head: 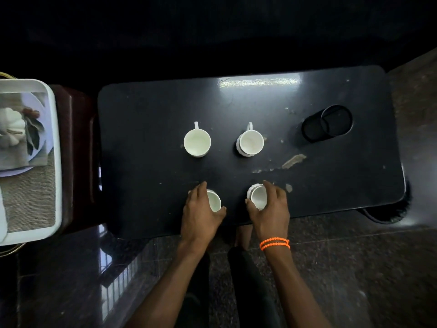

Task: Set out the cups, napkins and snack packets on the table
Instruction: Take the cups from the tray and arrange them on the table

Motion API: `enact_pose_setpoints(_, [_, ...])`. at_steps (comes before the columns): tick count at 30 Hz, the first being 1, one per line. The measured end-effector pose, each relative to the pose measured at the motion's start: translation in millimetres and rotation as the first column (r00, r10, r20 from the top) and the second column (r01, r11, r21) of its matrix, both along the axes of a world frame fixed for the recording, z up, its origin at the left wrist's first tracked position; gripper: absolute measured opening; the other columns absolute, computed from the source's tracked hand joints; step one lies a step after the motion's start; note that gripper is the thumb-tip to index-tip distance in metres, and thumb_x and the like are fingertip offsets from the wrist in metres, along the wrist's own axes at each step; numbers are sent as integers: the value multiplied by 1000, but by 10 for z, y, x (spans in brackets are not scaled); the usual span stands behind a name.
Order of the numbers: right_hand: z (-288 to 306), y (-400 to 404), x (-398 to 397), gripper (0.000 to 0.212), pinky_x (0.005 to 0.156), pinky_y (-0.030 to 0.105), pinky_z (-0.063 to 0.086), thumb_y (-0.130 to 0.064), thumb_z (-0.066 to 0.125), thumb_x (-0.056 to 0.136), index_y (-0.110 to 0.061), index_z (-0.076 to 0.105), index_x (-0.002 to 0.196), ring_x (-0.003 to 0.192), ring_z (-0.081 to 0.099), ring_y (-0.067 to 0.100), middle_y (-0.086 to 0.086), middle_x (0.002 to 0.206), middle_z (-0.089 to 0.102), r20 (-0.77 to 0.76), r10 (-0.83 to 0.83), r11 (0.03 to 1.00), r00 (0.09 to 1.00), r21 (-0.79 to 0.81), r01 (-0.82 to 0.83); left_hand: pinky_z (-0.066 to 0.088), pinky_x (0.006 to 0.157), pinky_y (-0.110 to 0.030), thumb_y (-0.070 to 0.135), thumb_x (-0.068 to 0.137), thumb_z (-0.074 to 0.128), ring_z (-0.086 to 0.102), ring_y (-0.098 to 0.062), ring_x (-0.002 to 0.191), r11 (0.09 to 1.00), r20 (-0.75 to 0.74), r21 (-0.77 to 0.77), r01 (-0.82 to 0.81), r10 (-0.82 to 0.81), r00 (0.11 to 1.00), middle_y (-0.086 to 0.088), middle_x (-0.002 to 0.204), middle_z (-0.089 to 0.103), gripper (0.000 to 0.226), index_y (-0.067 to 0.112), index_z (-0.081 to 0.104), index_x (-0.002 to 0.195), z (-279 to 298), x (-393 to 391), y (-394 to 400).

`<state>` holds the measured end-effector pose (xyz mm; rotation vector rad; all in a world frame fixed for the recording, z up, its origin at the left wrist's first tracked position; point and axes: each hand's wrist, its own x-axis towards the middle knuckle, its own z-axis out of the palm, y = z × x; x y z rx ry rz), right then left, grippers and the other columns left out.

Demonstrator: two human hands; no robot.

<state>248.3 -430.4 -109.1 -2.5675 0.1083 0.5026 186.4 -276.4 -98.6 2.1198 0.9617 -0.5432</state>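
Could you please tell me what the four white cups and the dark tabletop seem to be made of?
The white cups, such as the far-left handled one, look like glazed ceramic: smooth, opaque, faintly shiny. The black rectangular tabletop seems to be coated board: it reflects light glossily, and the chipped patches show paler material beneath.

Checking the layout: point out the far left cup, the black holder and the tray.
far left cup [197,142], head view, inside bottom.
black holder [327,124], head view, side wall.
tray [57,147], head view, right rim.

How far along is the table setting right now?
Two white cups stand free at the far left and far right. Left hand and right hand each grip a near cup. No napkins or snack packets on the black table yet.
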Motion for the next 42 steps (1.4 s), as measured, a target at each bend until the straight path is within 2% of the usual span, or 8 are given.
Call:
enact_pose_setpoints(9, [-3, 19, 34, 70, 97, 45, 53, -34, 86, 75, -15, 59, 136, 118, 60, 35, 13, 134, 56, -23, 59, 997, 998, -58, -60, 42, 114, -40, 36, 79, 87, 50, -30, 143, 1000, 15, 18, -8, 8, 1000, -11, 158, 49, 93, 14, 41, 157, 17, -10, 17])
enact_pose_setpoints(12, [36, 78, 121, 74, 96, 49, 50, -53, 83, 72, -20, 59, 133, 118, 58, 33, 10, 132, 59, -4, 48, 990, 999, -134, -48, 39, 120, -43, 55, 78, 83, 42, -31, 150, 998, 24, -39, -49, 50, 998, -8, 164, 41, 106, 17, 31, 161, 53, 29, 53])
enact_pose_setpoints(15, [88, 213, 372, 72, 97, 51, 49, -55, 83, 72, -17, 62, 130, 117, 58, 36, 12, 127, 62, 104, 2, 997, 995, -74, 6, 34, 124, -49, 69, 79, 74, 32, -33, 156, 992, 77, -24, -128, 129, 989, -10, 168, 32, 113, 16, 23, 164, 103, 184, 210])
enact_pose_setpoints(19, [74, 468, 842, 71, 100, 43, 46, -41, 86, 73, -9, 60, 130, 117, 54, 34, 15, 122, 61, 164, 81, 992, 983, 81, -95, 35, 123, -45, 57, 77, 83, 32, -33, 155, 971, 245, 94, -219, 191, 951, -13, 167, 27, 116, 12, 20, 164, 119, 593, 586])
enact_pose_setpoints(23, [16, 679, 1156, 71, 96, 41, 52, -38, 83, 75, -15, 53, 135, 118, 55, 35, 13, 133, 52, 146, 220, 974, 965, 29, -226, 38, 120, -43, 43, 74, 89, 37, -34, 151, 988, 257, 87, -124, 98, 961, -14, 168, 26, 115, 18, 22, 164, 65, 968, 842])
enact_pose_setpoints(26, [-35, 692, 1237, 65, 91, 43, 54, -33, 79, 80, -14, 53, 136, 117, 57, 40, 15, 134, 54, 146, 332, 943, 932, -54, -327, 42, 112, -39, 35, 74, 90, 48, -32, 142, 996, 248, 61, -59, 42, 968, -11, 159, 44, 104, 19, 34, 161, 4, 1064, 883])
enact_pose_setpoints(30, [-86, 650, 1219, 64, 91, 43, 54, -31, 76, 81, -14, 54, 138, 117, 58, 39, 14, 133, 57, 169, 333, 943, 928, -65, -327, 49, 107, -40, 34, 75, 89, 59, -32, 130, 994, 272, 91, -63, 36, 962, -10, 145, 61, 90, 16, 48, 153, -30, 1061, 811])
enact_pose_setpoints(42, [-104, 625, 1156, 65, 93, 44, 53, -29, 76, 81, -13, 54, 141, 117, 59, 38, 14, 135, 57, 189, 317, 949, 930, -63, -310, 47, 105, -40, 37, 76, 90, 59, -34, 130, 991, 277, 108, -73, 41, 960, -12, 144, 62, 89, 15, 48, 151, -55, 1026, 738])
